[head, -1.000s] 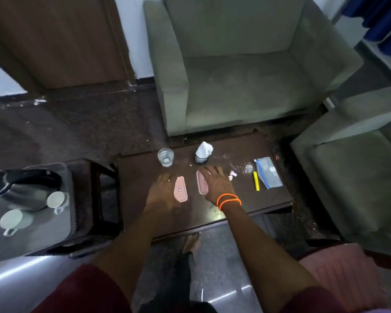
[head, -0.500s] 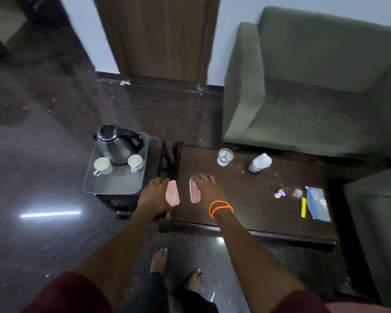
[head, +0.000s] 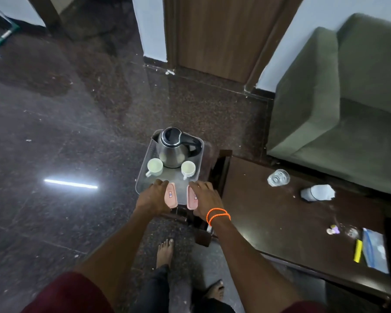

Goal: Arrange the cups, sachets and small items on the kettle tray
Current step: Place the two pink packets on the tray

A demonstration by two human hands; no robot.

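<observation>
My left hand [head: 152,197] holds a flat pink sachet [head: 171,195] and my right hand [head: 204,197] holds a second pink sachet [head: 192,198]. Both hover side by side over the near end of the grey kettle tray [head: 142,177]. A steel kettle [head: 173,147] with a black handle stands at the tray's far end. In front of it are two pale cups, one on the left [head: 155,166] and one on the right [head: 187,168]. My fingers hide most of each sachet.
The tray sits on a low dark stand left of a dark coffee table [head: 280,213]. On the table are a glass [head: 278,177], a tissue-wrapped glass [head: 317,193] lying down, small bits [head: 333,229], a yellow sachet [head: 357,250] and a blue packet [head: 374,249]. A green sofa [head: 339,105] stands behind.
Both hands have carried the pink sachets left, off the coffee table, to above the tray's near end. My view has swung left with them.
</observation>
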